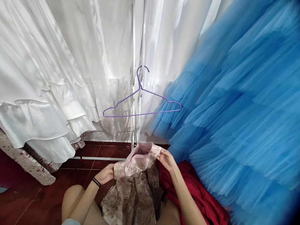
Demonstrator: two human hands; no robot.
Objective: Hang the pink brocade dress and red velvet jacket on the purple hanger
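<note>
a pink-and-brown floral garment (131, 197) lay between the person's legs (170, 218), its top edge pinched at opposite ends by the left hand (105, 174) and right hand (167, 160), some fingertips seemingly hidden. beyond hung a purple hanger (140, 87), then white fabric (113, 48).

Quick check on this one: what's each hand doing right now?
Left hand: closed on one side of the pink floral dress's bodice.
Right hand: closed on the bodice's opposite side, fingers pinching its edge.

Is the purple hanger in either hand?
No, the purple hanger is apart from the left hand and right hand, which both hold the floral garment.
</note>
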